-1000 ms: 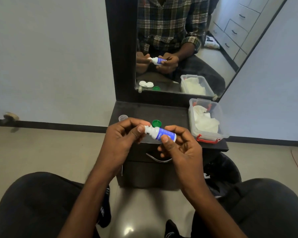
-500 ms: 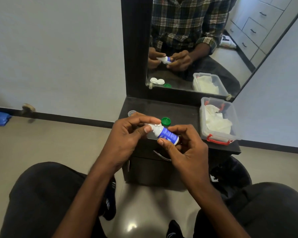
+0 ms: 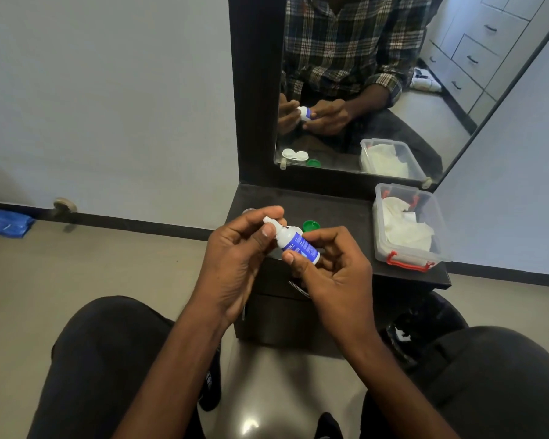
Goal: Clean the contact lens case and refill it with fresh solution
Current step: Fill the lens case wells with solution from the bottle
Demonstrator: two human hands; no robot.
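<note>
A small white solution bottle (image 3: pixel 298 245) with a blue label is held tilted above the front edge of the dark vanity shelf (image 3: pixel 333 210). My right hand (image 3: pixel 336 280) grips its body between thumb and fingers. My left hand (image 3: pixel 235 264) pinches the white tip at the bottle's upper end with thumb and forefinger. A green cap (image 3: pixel 311 225) lies on the shelf just behind the bottle. My hands hide the white lens case itself; only its reflection (image 3: pixel 294 155) shows in the mirror, next to the green cap's reflection.
A clear plastic box (image 3: pixel 441 223) with a red latch holds white tissue at the shelf's right end. A small clear cap (image 3: pixel 248 211) peeks out behind my left hand. The mirror stands at the back. My knees flank the cabinet. A blue cloth (image 3: pixel 7 223) lies on the floor at the far left.
The bottle has tipped more upright, its tip now pointing up and left. My left fingers stay pinched on the tip, and my right hand keeps its hold on the body.
</note>
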